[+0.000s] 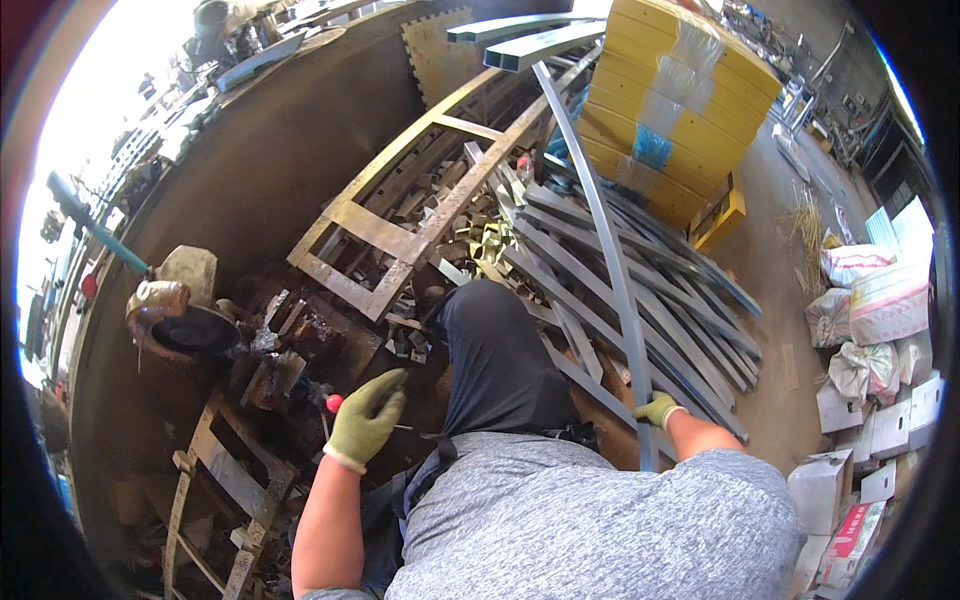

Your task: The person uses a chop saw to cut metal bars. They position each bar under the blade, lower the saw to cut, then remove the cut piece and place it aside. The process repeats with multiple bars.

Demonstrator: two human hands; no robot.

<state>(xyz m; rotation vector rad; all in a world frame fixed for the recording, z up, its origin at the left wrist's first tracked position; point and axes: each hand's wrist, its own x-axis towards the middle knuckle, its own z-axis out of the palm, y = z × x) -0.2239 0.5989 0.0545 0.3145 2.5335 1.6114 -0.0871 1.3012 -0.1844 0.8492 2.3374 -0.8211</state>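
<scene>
My right hand, in a yellow-green work glove, is wrapped round the near part of a long grey metal tube. The tube runs from beside my body up past the yellow stack. My left hand, gloved alike, is raised with its fingers apart and nothing visible in it. Close beside it is a red ball knob on a thin rod. Ahead of that hand stands a cut-off machine with a dark round disc and a dirty vise-like block.
Many loose metal tubes lie piled ahead to the right. A yellowish metal frame leans over short offcuts. Yellow stacked panels stand behind. White sacks and cartons line the right side. Another frame lies at left.
</scene>
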